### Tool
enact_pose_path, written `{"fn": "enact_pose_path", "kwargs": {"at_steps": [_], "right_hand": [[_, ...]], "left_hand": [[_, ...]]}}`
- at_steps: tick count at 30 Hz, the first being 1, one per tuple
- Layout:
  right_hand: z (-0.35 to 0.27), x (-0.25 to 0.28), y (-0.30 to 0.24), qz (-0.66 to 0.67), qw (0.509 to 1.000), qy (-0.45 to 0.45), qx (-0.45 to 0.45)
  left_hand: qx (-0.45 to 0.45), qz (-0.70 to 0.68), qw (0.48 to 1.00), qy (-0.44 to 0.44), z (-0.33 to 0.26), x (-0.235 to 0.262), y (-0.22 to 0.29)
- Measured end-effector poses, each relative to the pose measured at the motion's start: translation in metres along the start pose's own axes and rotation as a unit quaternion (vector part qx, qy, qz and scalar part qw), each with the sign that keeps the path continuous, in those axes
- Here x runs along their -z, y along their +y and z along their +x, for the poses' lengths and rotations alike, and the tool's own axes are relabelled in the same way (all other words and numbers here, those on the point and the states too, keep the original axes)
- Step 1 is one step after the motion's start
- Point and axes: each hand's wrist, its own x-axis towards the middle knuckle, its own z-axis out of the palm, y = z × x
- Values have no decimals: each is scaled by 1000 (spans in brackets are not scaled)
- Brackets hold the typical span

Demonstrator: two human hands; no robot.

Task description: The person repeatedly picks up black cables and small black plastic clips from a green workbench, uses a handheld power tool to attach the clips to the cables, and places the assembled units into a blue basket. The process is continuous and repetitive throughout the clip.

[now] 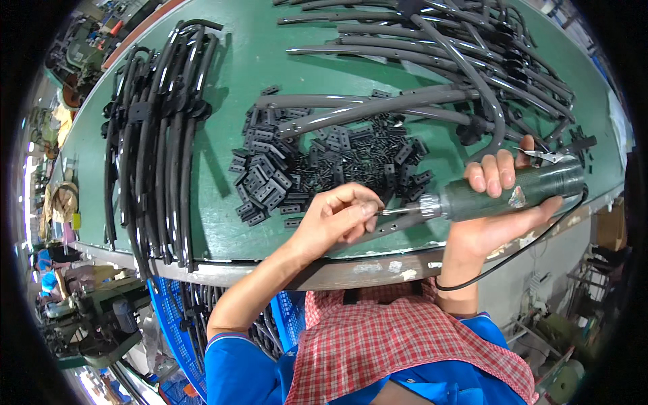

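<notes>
Green worktop [256,61] fills the frame; my right hand [503,202] grips the electric screwdriver [513,192] tight while my left hand [337,219] fingers pinch its tip steady, middle.

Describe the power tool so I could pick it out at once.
On the green table, look at the near right edge. The right hand grips a dark green electric screwdriver lying sideways, its tip meeting the left hand. Unlike the grey tubes, it trails a black cord.
</notes>
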Motion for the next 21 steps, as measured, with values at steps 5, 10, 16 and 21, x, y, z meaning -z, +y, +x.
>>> {"fn": "enact_pose_path", "kwargs": {"at_steps": [5,10,16,21], "right_hand": [[-5,30,-17,-10,989,143,-33],[-15,43,-17,-17,980,188,-69],[-20,55,-20,14,976,185,-115],[-22,54,-22,1,971,202,-128]], "left_hand": [[-239,480,770,346,-5,27,-4],[-221,654,600,405,18,38,-11],[-195,662,622,371,19,46,-6],[-325,581,671,326,5,23,4]]}}
